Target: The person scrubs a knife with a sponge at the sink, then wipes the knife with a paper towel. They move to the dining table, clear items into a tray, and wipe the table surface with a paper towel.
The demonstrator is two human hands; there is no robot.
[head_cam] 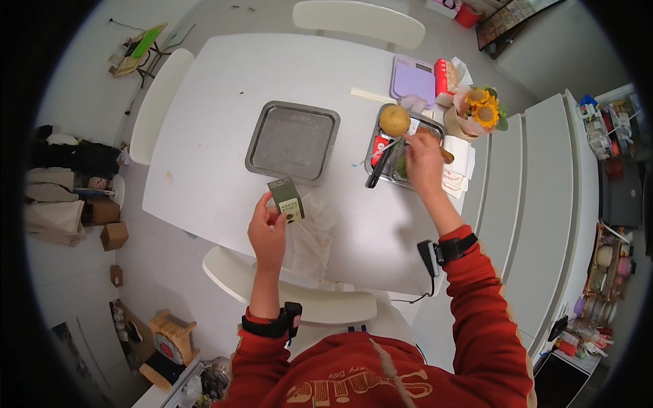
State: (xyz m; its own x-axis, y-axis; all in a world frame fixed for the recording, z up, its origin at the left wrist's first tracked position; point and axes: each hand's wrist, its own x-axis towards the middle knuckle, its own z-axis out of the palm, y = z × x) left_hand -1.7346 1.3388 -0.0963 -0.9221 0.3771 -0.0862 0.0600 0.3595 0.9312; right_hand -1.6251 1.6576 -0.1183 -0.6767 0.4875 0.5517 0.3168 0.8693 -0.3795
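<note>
My left hand (267,229) holds a small dark-green printed box (286,196), tilted, above the near edge of the white table. Just beyond it lies a rectangular grey metal tray (293,140). My right hand (426,160) reaches over a second metal tray (431,121) at the right; its fingertips are near the contents, and I cannot tell whether they grip anything. In that tray are a round yellow-brown potato-like item (395,121), a red packet (378,145), a black-handled tool (380,166) and a clear plastic container (399,166) with something green. A brown handle (448,155) shows beside my hand.
A crumpled translucent plastic bag (312,234) lies at the table's near edge. A purple kitchen scale (412,79), a red tissue pack (445,79), crocheted sunflowers (482,108) and white papers (459,158) crowd the right side. White chairs (357,20) surround the table (214,127).
</note>
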